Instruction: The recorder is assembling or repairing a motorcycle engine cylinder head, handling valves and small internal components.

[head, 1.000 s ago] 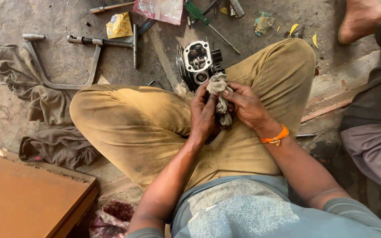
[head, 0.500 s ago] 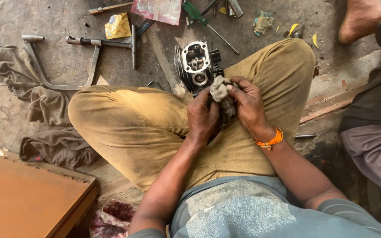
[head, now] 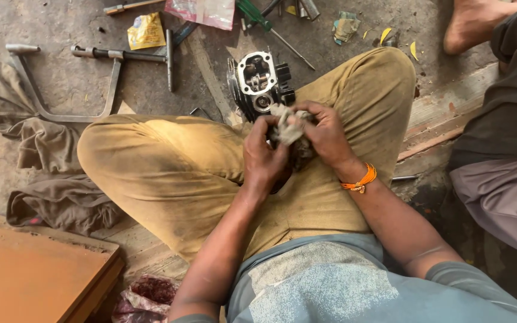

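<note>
I sit cross-legged on the ground in tan trousers. My left hand [head: 264, 157] and my right hand [head: 324, 134] meet over my lap, both closed around a dirty grey rag [head: 288, 127] bunched between the fingers. A small dark part seems to lie under the rag, mostly hidden. An orange band circles my right wrist. Just beyond my hands stands a small engine cylinder head [head: 259, 84], black with a pale metal face, on the floor between my knees.
A metal kick lever [head: 61, 90], a T-handle wrench [head: 145, 55], a green-handled screwdriver [head: 264, 21] and packets lie on the concrete beyond. Brown cloths [head: 43, 155] lie at left. An orange board [head: 31, 275] sits at lower left. Another person's foot and leg [head: 498, 90] are at right.
My hands have kept working the rag, shifting it slightly between the fingers. The view has moved a little; nothing else has changed place.
</note>
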